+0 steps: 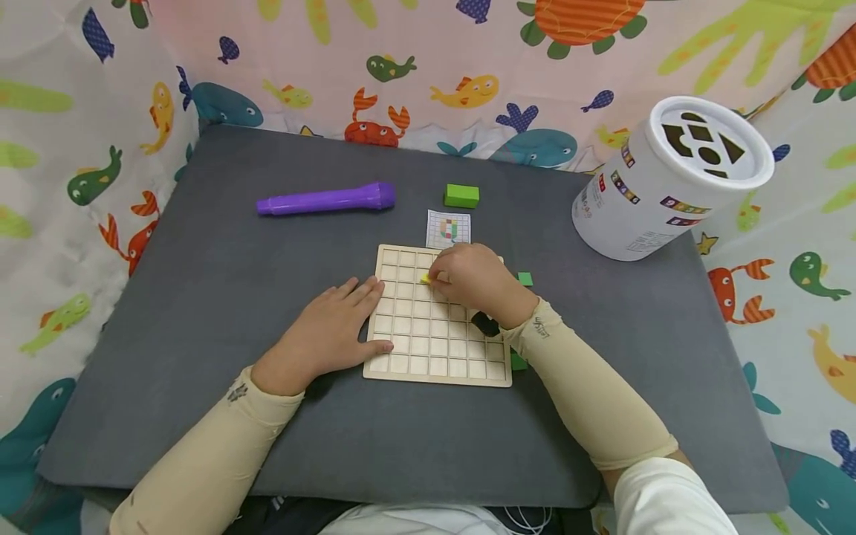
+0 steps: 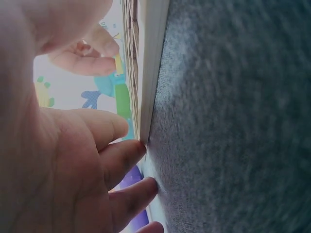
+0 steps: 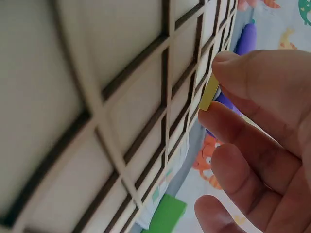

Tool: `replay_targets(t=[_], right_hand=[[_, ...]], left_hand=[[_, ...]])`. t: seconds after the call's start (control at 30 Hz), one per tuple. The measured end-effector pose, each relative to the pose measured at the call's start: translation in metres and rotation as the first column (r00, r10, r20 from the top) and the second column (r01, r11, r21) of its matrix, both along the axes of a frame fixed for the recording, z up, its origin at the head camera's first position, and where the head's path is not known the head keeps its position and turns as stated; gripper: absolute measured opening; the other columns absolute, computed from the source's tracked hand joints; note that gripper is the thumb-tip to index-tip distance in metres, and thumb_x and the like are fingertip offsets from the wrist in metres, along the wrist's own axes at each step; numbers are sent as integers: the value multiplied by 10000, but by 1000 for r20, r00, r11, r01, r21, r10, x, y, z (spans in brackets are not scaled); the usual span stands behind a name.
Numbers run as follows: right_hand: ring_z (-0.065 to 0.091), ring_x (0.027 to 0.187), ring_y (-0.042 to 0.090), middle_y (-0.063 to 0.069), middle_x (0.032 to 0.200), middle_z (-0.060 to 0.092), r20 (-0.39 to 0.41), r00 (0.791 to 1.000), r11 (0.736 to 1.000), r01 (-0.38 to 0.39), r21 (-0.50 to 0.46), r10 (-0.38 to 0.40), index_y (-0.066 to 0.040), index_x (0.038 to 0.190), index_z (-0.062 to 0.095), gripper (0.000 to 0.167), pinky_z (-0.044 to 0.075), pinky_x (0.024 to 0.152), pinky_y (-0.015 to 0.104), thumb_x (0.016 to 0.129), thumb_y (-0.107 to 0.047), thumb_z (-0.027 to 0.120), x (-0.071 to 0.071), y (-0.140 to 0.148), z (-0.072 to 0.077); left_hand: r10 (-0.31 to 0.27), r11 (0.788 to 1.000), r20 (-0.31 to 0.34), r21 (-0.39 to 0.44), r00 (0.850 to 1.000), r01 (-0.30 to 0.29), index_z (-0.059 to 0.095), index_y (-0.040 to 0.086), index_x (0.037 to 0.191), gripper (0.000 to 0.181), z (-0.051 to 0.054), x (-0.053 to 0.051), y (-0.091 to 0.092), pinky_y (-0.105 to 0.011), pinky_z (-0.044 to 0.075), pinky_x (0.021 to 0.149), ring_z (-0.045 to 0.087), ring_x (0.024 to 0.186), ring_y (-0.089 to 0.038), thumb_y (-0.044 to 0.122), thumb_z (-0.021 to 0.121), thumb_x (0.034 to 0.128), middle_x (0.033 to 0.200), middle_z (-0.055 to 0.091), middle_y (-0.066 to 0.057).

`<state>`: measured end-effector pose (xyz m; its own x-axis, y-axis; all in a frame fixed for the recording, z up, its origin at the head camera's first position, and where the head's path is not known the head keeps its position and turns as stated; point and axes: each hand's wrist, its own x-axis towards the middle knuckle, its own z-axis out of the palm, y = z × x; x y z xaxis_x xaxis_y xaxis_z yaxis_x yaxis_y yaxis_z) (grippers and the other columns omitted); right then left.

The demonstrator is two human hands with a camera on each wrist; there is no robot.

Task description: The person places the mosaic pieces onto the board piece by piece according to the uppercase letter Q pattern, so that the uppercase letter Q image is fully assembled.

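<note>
A wooden grid board [image 1: 428, 349] with raised lines lies on the grey table. My right hand [image 1: 478, 281] is over the board's upper part and pinches a small yellow tile [image 3: 210, 92] between thumb and index finger, close to the grid. The left hand [image 1: 337, 327] rests along the board's left edge with straight, spread fingers, its thumb on the lower left cells. Just behind the board lies a small pattern card [image 1: 448, 229] printed with a coloured grid figure. Green pieces [image 1: 524, 279] lie beside the board's right edge, partly hidden by the right arm.
A purple marker-shaped stick [image 1: 325, 199] lies at the back left. Behind the card stands a green block [image 1: 461, 196]. At the back right is a white tub [image 1: 642, 200] with shaped holes in its lid. A patterned cloth [image 1: 301, 74] hangs around the table.
</note>
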<state>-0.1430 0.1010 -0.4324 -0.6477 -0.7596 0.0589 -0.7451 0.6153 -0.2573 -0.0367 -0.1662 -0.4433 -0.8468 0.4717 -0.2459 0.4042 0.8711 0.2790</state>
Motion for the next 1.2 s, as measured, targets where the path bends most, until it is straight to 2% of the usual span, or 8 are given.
replay_targets(t=[0.47, 0.63, 0.8, 0.93, 1.07, 1.2], right_hand=[[737, 975, 227, 15, 1044, 793, -37, 999, 999, -10, 31, 11, -124, 988, 861, 57, 599, 874, 421, 945, -153, 838, -4, -1, 1], [737, 1014, 208, -4, 1073, 796, -25, 1000, 1000, -12, 29, 12, -145, 1034, 863, 93, 601, 884, 408, 945, -137, 838, -4, -2, 0], [724, 1031, 218, -10, 1088, 789, -22, 1000, 997, -8, 80, 10, -156, 1046, 865, 93, 594, 901, 416, 963, -153, 823, -4, -4, -1], [719, 1047, 221, 10, 1126, 771, 26, 1000, 997, -3, 82, 1, -141, 1097, 853, 128, 599, 898, 414, 984, -153, 795, 0, -3, 3], [718, 1075, 236, 33, 1167, 760, 69, 997, 999, 41, 18, -42, -129, 1162, 834, 179, 591, 912, 433, 1005, -168, 757, 8, 13, 12], [701, 1128, 278, 62, 1189, 761, 64, 990, 992, 126, -27, -124, -118, 1187, 824, 198, 574, 945, 482, 1024, -187, 735, 16, 42, 25]], left_hand=[[-29, 999, -6, -22, 1000, 29, 229, 59, 1703, 1027, 9, -5, 11, -589, 235, 1260, 235, 1588, -415, 690, 614, 990, 1749, 230, -121], [-29, 999, -8, -27, 1000, 29, 232, 58, 1702, 1026, 9, -6, 11, -584, 238, 1260, 238, 1588, -414, 687, 618, 989, 1747, 238, -127], [-27, 999, -22, -20, 999, 26, 256, 47, 1694, 1021, 7, -5, 9, -587, 255, 1253, 265, 1576, -424, 682, 629, 987, 1735, 268, -138], [-19, 1000, -18, -16, 1000, 19, 260, 35, 1690, 1024, 6, -2, 7, -591, 266, 1248, 269, 1574, -430, 677, 636, 986, 1733, 271, -140], [-7, 1000, 4, -14, 1000, 7, 234, 38, 1696, 1038, 3, 0, 5, -589, 253, 1253, 239, 1585, -422, 680, 635, 985, 1743, 241, -135], [-1, 1000, 6, -9, 1000, 1, 227, 38, 1698, 1043, 1, 1, 1, -593, 244, 1256, 225, 1590, -421, 680, 636, 985, 1746, 230, -138]])
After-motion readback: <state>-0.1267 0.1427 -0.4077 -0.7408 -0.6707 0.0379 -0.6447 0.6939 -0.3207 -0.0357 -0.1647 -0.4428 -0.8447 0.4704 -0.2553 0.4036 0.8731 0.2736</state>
